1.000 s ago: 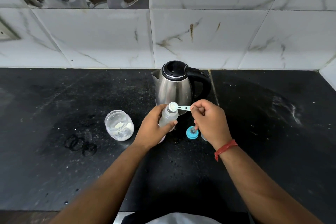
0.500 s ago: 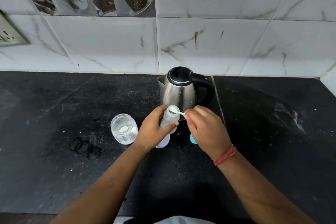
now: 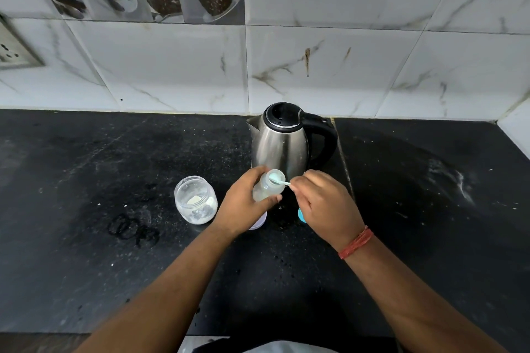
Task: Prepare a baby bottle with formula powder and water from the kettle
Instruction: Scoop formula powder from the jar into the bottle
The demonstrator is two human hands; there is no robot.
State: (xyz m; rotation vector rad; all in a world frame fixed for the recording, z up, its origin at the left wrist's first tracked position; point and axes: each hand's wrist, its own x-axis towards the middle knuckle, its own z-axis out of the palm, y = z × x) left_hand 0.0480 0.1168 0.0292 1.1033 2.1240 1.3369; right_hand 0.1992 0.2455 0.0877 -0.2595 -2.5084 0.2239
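**Scoop at the mouth of the bottle**

The left hand (image 3: 243,203) curls around a small translucent plastic baby bottle (image 3: 265,189), thumb across its near side and fingers wrapped behind, holding it tilted with the open round mouth leaning toward the right. The bottle's wall is cloudy and pale; what lies inside cannot be made out. The right hand (image 3: 327,203) pinches the thin flat handle of a light blue plastic scoop (image 3: 277,179) between thumb and fingertips, the other fingers curled in, and the shallow round bowl of the scoop sits right at the bottle's mouth.

Both are held just in front of a stainless steel kettle (image 3: 282,143), a brushed, pear-shaped body with a black lid, a short spout pointing left and a thick black loop handle on the right. To the left of the hands stands a squat, rounded clear glass jar (image 3: 196,200), lidless, with white powder clinging to its walls and a small heap at the bottom. A pale round lid (image 3: 258,223) peeks from under the left hand, and a bright blue rounded piece (image 3: 301,215) shows beneath the right.

Everything rests on a black stone counter (image 3: 86,180), matte, speckled and smudged with powder and damp rings. A red thread band (image 3: 355,242) circles the right wrist. Behind, glossy white marble-veined tiles (image 3: 172,66) cover the wall.
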